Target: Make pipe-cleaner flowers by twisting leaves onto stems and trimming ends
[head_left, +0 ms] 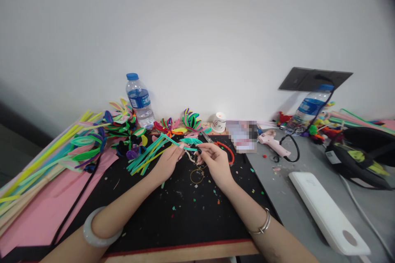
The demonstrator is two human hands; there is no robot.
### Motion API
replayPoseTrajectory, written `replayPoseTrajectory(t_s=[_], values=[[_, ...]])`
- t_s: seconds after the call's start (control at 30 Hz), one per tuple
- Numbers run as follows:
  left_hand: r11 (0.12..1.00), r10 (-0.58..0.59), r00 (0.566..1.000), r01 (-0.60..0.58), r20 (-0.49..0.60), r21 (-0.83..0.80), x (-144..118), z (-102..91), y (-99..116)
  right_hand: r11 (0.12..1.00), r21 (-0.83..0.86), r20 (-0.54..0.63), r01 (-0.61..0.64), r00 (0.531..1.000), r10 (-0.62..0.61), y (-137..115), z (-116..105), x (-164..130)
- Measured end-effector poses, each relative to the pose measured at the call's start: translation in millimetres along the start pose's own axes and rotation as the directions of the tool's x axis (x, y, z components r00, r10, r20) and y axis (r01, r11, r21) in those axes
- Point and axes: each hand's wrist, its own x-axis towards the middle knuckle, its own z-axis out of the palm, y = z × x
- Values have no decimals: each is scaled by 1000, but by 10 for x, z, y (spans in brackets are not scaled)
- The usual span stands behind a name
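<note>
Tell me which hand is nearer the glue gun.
Right. The right hand is over the mat, to the left of the glue gun; the left hand is farther left, on the far side of the right hand from it.

Soft diffuse light; wall (210, 57) palest mid-frame; upper-right corner dark; edges stretched.

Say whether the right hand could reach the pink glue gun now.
Probably yes: nothing tall stands between the right hand and the pink glue gun, though that hand holds a green strip.
</note>
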Motion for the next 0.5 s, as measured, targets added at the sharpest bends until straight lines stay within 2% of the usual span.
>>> replayPoseTrajectory(t_s=[0.17,0.33,0.5], values=[[998,11,998,-15,63,68,-26,-1,-2,991,116,5,-68,998,68,2,-16,22],[977,81,978,-116,192,178,-42,-9,19,978,175,13,-112,994,111,-9,-11,25],[969,85,978,-126,192,215,-42,-4,-3,968,203,82,-147,988,133,-22,-7,27]])
